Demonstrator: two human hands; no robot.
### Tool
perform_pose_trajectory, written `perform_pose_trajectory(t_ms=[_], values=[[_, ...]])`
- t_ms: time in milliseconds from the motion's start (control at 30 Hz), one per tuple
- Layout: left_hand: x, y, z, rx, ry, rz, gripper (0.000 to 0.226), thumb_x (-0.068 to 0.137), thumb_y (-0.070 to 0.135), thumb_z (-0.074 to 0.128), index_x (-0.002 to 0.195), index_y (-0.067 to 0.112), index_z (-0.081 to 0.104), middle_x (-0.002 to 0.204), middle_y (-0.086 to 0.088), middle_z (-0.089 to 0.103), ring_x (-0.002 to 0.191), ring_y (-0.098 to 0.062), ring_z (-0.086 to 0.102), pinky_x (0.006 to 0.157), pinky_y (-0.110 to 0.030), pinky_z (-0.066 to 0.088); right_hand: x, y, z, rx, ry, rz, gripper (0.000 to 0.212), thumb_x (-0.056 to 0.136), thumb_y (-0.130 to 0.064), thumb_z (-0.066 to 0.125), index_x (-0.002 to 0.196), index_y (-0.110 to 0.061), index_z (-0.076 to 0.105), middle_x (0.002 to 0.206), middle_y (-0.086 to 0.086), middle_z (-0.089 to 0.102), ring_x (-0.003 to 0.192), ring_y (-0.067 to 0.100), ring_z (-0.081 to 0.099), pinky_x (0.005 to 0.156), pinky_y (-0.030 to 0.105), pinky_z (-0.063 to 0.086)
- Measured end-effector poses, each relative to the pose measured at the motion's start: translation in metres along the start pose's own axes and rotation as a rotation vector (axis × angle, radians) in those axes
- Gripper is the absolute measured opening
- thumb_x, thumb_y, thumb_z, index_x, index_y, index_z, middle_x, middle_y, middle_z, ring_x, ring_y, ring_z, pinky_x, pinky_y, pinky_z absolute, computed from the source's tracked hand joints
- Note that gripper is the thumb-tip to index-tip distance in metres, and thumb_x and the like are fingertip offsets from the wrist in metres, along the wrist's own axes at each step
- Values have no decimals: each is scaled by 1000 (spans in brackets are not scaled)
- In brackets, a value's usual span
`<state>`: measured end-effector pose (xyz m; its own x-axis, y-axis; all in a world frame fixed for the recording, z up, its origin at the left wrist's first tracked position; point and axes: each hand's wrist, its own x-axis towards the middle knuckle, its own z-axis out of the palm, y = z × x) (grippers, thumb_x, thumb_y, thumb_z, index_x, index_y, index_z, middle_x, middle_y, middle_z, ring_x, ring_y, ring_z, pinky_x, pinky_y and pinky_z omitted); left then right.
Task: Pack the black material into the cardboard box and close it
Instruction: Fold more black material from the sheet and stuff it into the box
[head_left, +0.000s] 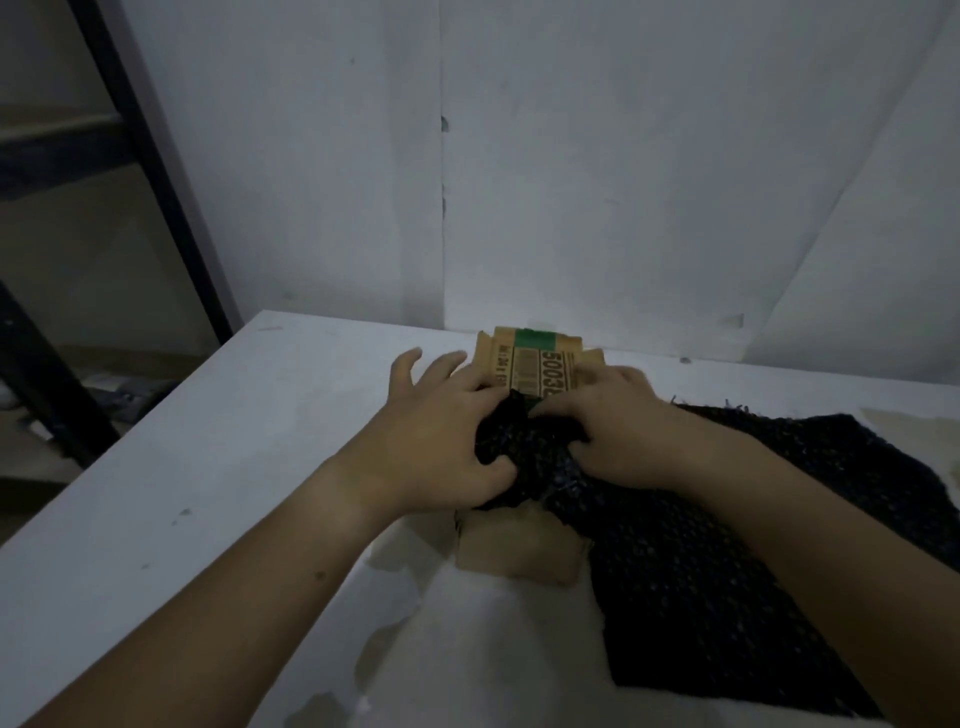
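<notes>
A small cardboard box (524, 364) with a green stripe and printed digits lies open on the white table (208, 467), its far flap up and its near flap (519, 556) flat toward me. Black woven material (727, 545) spreads from the box to the right and near side of the table. One bunched end of it sits over the box opening. My left hand (441, 441) grips that bunch from the left, fingers partly spread over the box. My right hand (623, 426) presses and pinches the bunch from the right.
A white wall (571, 182) rises right behind the box. A dark metal shelf frame (156, 171) stands at the left beyond the table edge. The table surface shows worn, peeled patches (395, 561) near me.
</notes>
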<state>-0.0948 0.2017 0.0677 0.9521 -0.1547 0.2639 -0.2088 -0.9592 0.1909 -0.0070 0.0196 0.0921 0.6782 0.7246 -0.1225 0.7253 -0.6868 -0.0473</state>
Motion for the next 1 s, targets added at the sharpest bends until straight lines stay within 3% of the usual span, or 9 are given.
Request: perform_pose_trajectory(t_ms=[167, 300, 500, 600, 733, 800, 867, 933, 1000], values=[[2, 0, 2, 114, -21, 24, 76, 68, 62, 30, 122, 23, 66, 128, 7, 48, 135, -15, 31, 118, -48, -4, -24, 22, -14, 95, 200, -8, 40, 80, -40, 58, 120, -41, 59, 115, -4, 65, 112, 19, 55, 93, 37, 48], [2, 3, 7, 150, -2, 37, 71, 69, 57, 29, 113, 19, 70, 123, 6, 47, 134, -17, 30, 116, -45, 0, -38, 29, -14, 85, 134, 6, 45, 79, -58, 57, 120, -40, 60, 111, -11, 65, 97, 11, 61, 85, 33, 53], [9, 5, 10, 111, -173, -19, 72, 69, 58, 22, 109, 20, 69, 131, 10, 58, 151, -22, 5, 115, -48, -8, -35, 21, -6, -62, 162, -71, 43, 85, -56, 52, 123, -39, 64, 116, -13, 66, 113, 14, 52, 95, 35, 45], [15, 10, 7, 95, -303, -76, 57, 72, 53, 30, 100, 21, 68, 129, 5, 61, 151, -24, 4, 118, -50, -7, -27, 15, 3, -74, 8, -37, 45, 90, -53, 43, 129, -39, 61, 125, -6, 64, 129, 22, 40, 108, 39, 34], [22, 9, -8, 31, -469, -124, 58, 70, 55, 38, 112, 27, 66, 143, -6, 51, 153, -22, 3, 118, -46, -8, -15, 8, 2, -124, -127, 32, 45, 95, -48, 38, 132, -34, 59, 143, 5, 50, 145, 26, 19, 118, 43, 13], [27, 4, -21, -19, -489, -120, 65, 69, 59, 51, 131, 40, 57, 138, -1, 50, 145, -24, 24, 117, -40, 8, -14, 6, -6, -88, -195, 38, 44, 96, -46, 37, 132, -33, 59, 142, 8, 50, 147, 25, 18, 120, 43, 11], [31, -1, -35, -27, -527, -125, 68, 71, 58, 69, 136, 51, 49, 120, 11, 56, 115, -16, 50, 100, -31, 35, -21, 8, -17, 14, -113, 5, 39, 91, -49, 43, 121, -35, 64, 125, 2, 61, 137, 25, 36, 115, 40, 26], [34, -2, -40, 2, -548, -149, 67, 73, 57, 77, 134, 52, 50, 120, 16, 59, 100, -12, 52, 86, -28, 42, -33, 9, -30, 104, 90, -60, 27, 86, -45, 52, 105, -38, 70, 105, -12, 65, 121, 18, 50, 104, 35, 40], [36, 3, -37, 85, -523, -145, 62, 75, 58, 75, 133, 51, 52, 122, 13, 58, 110, -21, 46, 87, -32, 39, -49, 5, -39, 106, 85, -93, 23, 84, -40, 56, 101, -43, 71, 111, -18, 65, 128, 14, 42, 108, 31, 35]])
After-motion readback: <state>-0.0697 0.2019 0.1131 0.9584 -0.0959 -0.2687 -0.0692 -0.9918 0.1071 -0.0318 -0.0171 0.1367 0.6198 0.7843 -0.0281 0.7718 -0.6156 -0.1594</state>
